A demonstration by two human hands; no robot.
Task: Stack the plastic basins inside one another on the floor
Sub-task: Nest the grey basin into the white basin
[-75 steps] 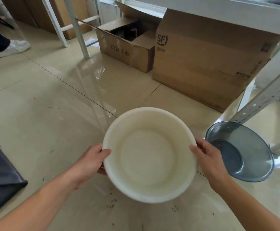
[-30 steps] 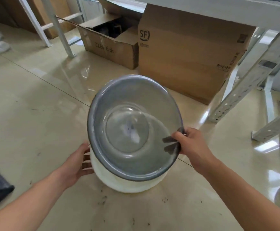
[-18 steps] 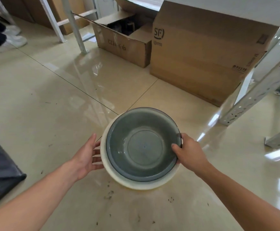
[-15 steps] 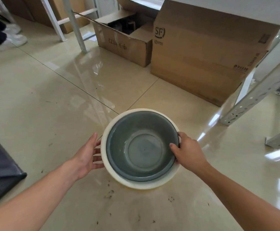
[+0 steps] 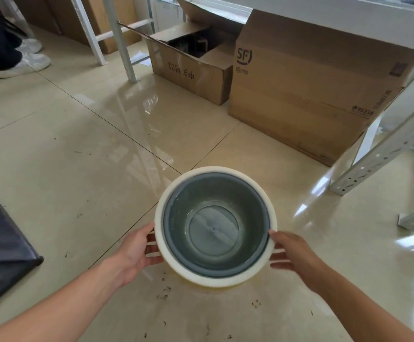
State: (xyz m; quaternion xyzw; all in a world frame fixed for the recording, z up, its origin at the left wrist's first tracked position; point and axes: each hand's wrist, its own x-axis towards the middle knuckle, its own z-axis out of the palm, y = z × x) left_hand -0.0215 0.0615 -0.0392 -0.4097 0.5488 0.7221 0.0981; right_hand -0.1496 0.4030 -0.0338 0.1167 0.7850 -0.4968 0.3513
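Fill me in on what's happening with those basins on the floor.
A person is nesting plastic basins on the tiled floor. The grey translucent basin sits inside the white basin, whose rim shows all around it. The left hand and the right hand are at opposite sides of the white basin, fingers spread against its outer wall. Cardboard boxes stand behind, under a white metal frame.

Premises appear to be a storeroom or warehouse area. Evidence: glossy beige tiled floor (image 5: 82,154) with scattered debris; perforated white steel shelving uprights (image 5: 383,154); a large closed brown cardboard shipping carton marked "SF" (image 5: 307,95); a smaller open brown cardboard carton (image 5: 188,70) beside it.
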